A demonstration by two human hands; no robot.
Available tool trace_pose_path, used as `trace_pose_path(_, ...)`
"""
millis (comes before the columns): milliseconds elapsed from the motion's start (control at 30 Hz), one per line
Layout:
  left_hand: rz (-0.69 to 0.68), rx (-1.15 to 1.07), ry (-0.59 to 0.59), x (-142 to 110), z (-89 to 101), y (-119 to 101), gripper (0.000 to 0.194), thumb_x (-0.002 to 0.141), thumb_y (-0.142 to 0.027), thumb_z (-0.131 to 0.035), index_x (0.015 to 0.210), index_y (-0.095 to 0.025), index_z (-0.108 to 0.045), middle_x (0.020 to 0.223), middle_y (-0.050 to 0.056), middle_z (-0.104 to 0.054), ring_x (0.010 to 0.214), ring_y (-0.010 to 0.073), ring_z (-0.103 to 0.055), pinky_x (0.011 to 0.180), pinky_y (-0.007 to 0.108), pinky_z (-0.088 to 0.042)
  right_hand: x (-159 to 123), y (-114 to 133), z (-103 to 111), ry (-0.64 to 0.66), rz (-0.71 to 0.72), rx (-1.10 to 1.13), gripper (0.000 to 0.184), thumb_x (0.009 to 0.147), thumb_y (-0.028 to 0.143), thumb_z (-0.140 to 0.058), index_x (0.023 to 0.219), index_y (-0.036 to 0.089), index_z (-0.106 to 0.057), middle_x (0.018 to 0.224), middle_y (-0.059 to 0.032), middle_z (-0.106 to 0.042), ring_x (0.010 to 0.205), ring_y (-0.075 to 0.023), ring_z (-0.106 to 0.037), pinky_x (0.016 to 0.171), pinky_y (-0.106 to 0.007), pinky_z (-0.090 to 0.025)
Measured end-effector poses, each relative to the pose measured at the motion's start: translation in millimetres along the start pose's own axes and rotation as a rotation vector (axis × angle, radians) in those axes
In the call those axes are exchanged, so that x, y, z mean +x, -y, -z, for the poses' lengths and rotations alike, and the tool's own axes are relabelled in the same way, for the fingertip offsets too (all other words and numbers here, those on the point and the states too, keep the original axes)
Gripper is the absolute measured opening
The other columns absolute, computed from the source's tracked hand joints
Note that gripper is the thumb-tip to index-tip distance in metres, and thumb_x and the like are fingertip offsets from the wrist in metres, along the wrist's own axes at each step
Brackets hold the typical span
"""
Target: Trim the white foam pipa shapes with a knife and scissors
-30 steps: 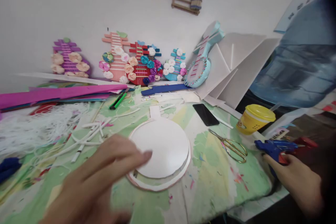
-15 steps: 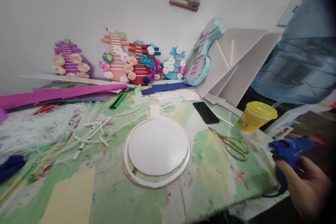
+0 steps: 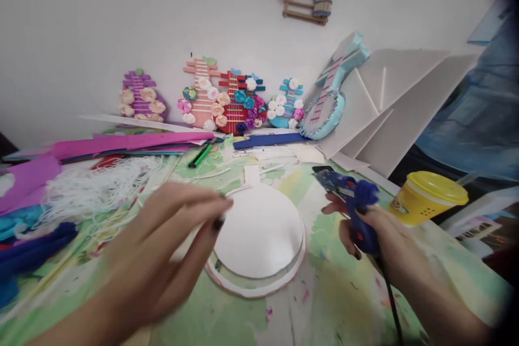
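Observation:
My right hand (image 3: 389,238) grips a blue hot glue gun (image 3: 363,221), its nozzle pointing left above the table; a dark cord trails down from the handle. My left hand (image 3: 170,248) reaches in at the left edge of a round white foam-board disc (image 3: 259,230). Its fingers are stretched out with the thumb a little apart, and nothing shows in them; I cannot tell whether they touch the disc. Beneath the disc lies a slightly larger white ring (image 3: 259,287), with a short white neck (image 3: 252,174) at its far side. The gold scissors are hidden behind my right hand.
A yellow lidded tub (image 3: 430,197) stands at the right. A green cutter knife (image 3: 200,155), white string (image 3: 97,189) and magenta sheets (image 3: 133,143) lie to the left. Decorated paper instruments (image 3: 235,102) and leaning white boards (image 3: 405,97) line the wall.
My right hand has brought the glue gun in from the right edge, over the table beside the disc. My left hand has come into view at the left. The view has shifted left.

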State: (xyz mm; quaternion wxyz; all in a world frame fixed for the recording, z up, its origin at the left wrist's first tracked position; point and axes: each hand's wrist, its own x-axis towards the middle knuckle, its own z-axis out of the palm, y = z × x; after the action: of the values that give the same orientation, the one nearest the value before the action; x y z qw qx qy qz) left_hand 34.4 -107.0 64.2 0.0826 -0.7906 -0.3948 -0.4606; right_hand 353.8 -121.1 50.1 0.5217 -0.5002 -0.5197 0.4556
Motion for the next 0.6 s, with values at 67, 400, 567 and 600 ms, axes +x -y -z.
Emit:
trace_pose_path(67,0.113,0.106,0.143,15.9,-26.6,23.8,0.024,0.080,-0.027,-0.049,0.101,-0.022,-0.059,0.101,0.008,-0.059,0.091,0.0218,-0.056,0.080,0.037,-0.046,18.2,4.3,-18.0,0.082,-0.040,0.113,0.032,0.082,0.039,-0.045,0.098,0.015,-0.061,0.060,-0.0016,-0.059,0.037,-0.0092,-0.041,0.035,-0.023,-0.026)
trace_pose_path(400,0.350,0.200,0.641,-0.8,-85.5,93.1,0.022,0.081,-0.027,-0.041,0.070,-0.017,-0.058,0.073,0.006,-0.062,0.070,0.0191,-0.056,0.065,0.029,-0.039,79.8,-11.2,-59.9,0.218,-0.114,0.275,0.022,0.068,0.028,-0.063,0.084,0.015,-0.059,0.078,-0.0049,-0.065,0.035,-0.0030,-0.035,0.032,-0.020,-0.020)
trace_pose_path(567,0.527,0.138,0.537,7.1,-76.9,105.4,0.022,0.077,-0.030,-0.045,0.071,-0.018,-0.063,0.073,0.004,-0.066,0.070,0.0183,-0.058,0.065,0.028,-0.038,84.1,-8.1,-31.7,0.120,-0.023,0.337,0.016,0.072,0.030,-0.056,0.081,0.018,-0.062,0.076,-0.0031,-0.062,0.037,-0.0037,-0.032,0.034,-0.022,-0.019)
trace_pose_path(600,0.585,0.115,0.505,8.1,-75.9,108.8,0.021,0.076,-0.031,-0.047,0.073,-0.019,-0.064,0.074,0.003,-0.066,0.071,0.0182,-0.058,0.065,0.028,-0.038,84.9,-6.2,-24.4,0.092,0.004,0.364,0.015,0.073,0.030,-0.055,0.079,0.018,-0.062,0.076,-0.0024,-0.060,0.037,-0.0036,-0.031,0.034,-0.022,-0.018)
